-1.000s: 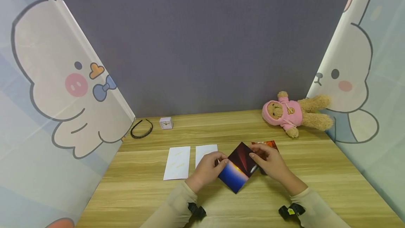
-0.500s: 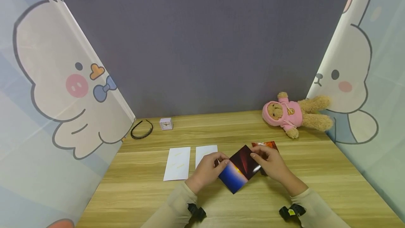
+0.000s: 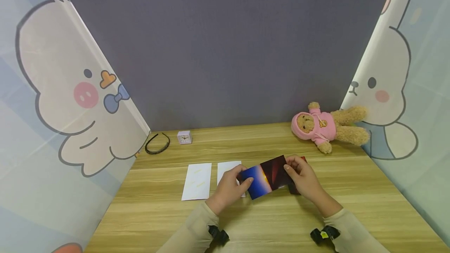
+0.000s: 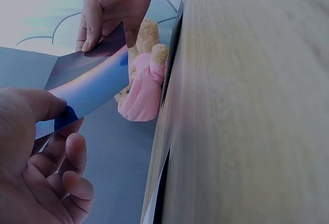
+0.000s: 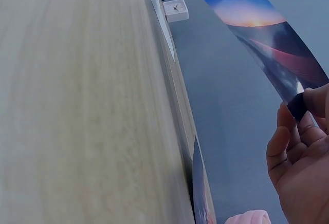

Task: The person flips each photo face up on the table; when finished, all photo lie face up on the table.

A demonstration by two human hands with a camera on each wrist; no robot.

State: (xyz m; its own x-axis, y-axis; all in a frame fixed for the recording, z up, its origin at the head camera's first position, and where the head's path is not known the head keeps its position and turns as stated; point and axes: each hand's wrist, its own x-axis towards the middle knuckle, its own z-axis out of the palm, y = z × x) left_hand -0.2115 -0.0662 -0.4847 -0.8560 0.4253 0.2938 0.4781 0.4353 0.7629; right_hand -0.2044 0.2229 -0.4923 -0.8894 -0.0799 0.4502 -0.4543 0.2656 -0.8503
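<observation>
Between both hands, above the table, is a glossy photo print (image 3: 264, 177), blue at one end, dark red at the other, with a bright glow between. My left hand (image 3: 230, 188) pinches its blue end between thumb and fingers. The dark end is pinched by my right hand (image 3: 303, 177). In the right wrist view the photo print (image 5: 267, 34) bends slightly along its length. A second, reddish-dark print (image 3: 294, 189) lies on the table, mostly hidden behind my right hand. Two white sheets lie at the left, one whole sheet (image 3: 197, 181) and one sheet (image 3: 226, 166) partly covered by my left hand.
At the back left of the wooden table (image 3: 267, 229) are a black headband (image 3: 158, 150) and a small pale clock (image 3: 184, 137). A teddy bear in a pink hoodie (image 3: 325, 126) lies at the back right. A grey wall (image 3: 225, 50) stands behind.
The held photo print has turned from a steep diagonal to nearly level, its dark end now at the upper right. The right fingers have shifted to that end; both hands keep hold of it.
</observation>
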